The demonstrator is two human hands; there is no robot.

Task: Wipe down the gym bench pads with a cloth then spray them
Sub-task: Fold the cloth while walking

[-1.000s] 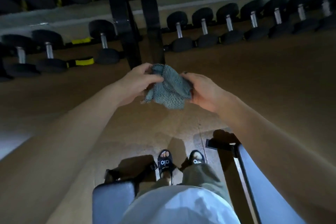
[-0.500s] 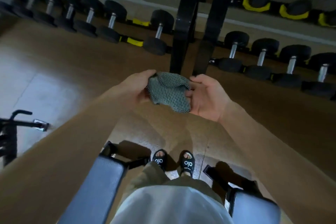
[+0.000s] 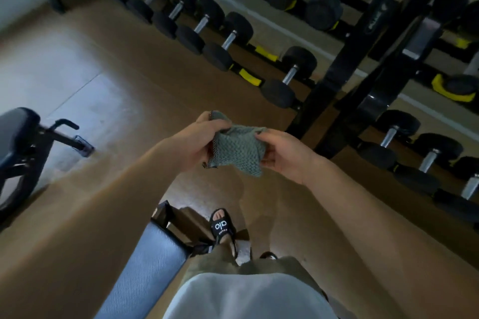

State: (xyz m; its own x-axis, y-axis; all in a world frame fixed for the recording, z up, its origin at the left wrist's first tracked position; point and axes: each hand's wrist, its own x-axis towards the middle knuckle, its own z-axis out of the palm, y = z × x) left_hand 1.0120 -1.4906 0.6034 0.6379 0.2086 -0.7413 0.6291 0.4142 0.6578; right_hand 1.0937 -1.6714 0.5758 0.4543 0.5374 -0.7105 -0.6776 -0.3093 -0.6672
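A grey-green knitted cloth (image 3: 237, 149) with a dark stitched edge is bunched up in mid-air in front of me. My left hand (image 3: 198, 141) grips its left side and my right hand (image 3: 286, 151) pinches its right side. Below my left arm lies a blue-grey bench pad (image 3: 140, 274), running towards the lower left. A second bench with a dark pad (image 3: 14, 129) stands at the far left edge. No spray bottle is in view.
A black rack of dumbbells (image 3: 215, 33) runs across the back from upper left to right, with two slanted black uprights (image 3: 339, 65). My feet in black sandals (image 3: 221, 225) stand on the brown floor between the bench and the rack.
The view has swung left, so the rack has slid right and a second bench has come in at the left. Both hands keep working the cloth between them.
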